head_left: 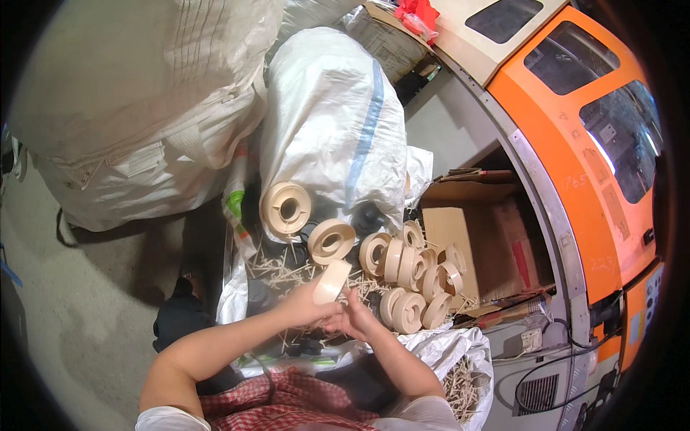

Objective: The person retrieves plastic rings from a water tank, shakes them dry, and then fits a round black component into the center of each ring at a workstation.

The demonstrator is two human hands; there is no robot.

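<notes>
My left hand [305, 307] is closed on a beige plastic ring [332, 281], held tilted up above the pile. Close by on its right, my right hand [350, 317] has its thumb raised apart from the fingers, which point toward the left hand and partly overlap it. I make out nothing in its grasp. Beyond the hands lie two more beige plastic rings, one [286, 208] against a white sack and another [331, 241] just below it. Several similar rings [410, 267] are heaped to the right, over thin beige plastic sticks [277, 267] and some dark round parts [368, 218].
A stuffed white woven sack [327, 108] with a blue stripe stands ahead, beside a large bulk bag [136, 122] at left. An open cardboard box [496, 244] sits right, by an orange machine [568, 144]. Another white bag [463, 381] holds beige sticks near my right elbow. Cables [521, 384] hang lower right.
</notes>
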